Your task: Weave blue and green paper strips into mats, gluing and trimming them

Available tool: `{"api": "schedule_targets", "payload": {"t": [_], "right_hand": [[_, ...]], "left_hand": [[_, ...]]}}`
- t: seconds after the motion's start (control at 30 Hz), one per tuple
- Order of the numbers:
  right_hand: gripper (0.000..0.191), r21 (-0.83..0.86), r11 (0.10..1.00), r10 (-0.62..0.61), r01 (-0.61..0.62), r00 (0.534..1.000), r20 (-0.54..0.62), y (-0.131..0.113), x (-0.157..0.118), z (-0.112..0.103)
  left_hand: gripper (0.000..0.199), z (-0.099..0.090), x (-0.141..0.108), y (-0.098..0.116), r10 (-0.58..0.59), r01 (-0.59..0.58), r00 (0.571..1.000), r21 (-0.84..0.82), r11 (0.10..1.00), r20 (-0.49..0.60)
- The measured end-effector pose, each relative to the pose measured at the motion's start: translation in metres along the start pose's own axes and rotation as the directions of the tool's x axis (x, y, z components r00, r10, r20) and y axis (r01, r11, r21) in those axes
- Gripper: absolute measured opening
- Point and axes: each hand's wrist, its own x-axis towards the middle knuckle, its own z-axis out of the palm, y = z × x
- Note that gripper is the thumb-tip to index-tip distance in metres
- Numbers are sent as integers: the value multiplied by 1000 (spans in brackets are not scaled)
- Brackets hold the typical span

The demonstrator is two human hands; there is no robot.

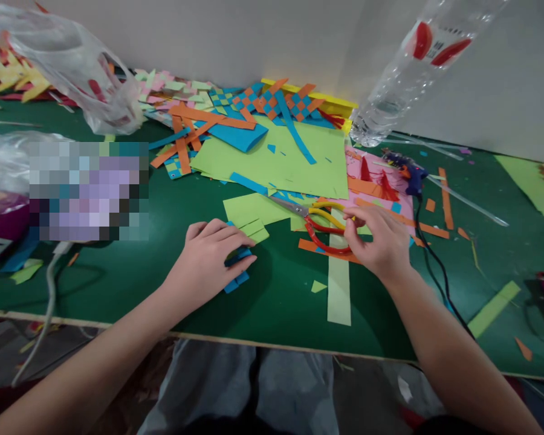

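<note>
My left hand [213,254] is curled over a small woven piece of blue and green paper strips [240,279] on the green table, its fingers around the piece and partly hiding it. My right hand [381,241] pinches the upper handle of the scissors [329,226], which have yellow and red handles. The scissors' blades point left, over light green paper [254,208]. A pale green strip [340,293] runs from under the scissors toward the table's front edge. Just below the handles lies an orange strip [315,248].
Behind the hands are green sheets [276,154], orange strips and woven paper fish [272,103]. A tilted plastic bottle [394,90] and a glue gun [412,175] with a black cord are at right. At left are a plastic bag [81,72] and a blurred-out device with a white cable [51,290].
</note>
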Motion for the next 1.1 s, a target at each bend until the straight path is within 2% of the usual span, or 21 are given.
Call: {"api": "schedule_targets", "payload": {"t": [0.23, 0.37, 1.1], "right_hand": [[25, 0, 1000, 4, -4, 1000, 5, 4, -1, 1], [24, 7, 1000, -4, 4, 1000, -2, 4, 0, 1], [20, 18, 1000, 12, -12, 1000, 19, 5, -1, 2]], "left_hand": [[18, -2, 0, -2, -30, 33, 998, -42, 999, 60], [21, -5, 1, 0, -69, 73, 996, -61, 995, 58], [31, -14, 5, -2, -94, 116, 984, -141, 983, 154]]}}
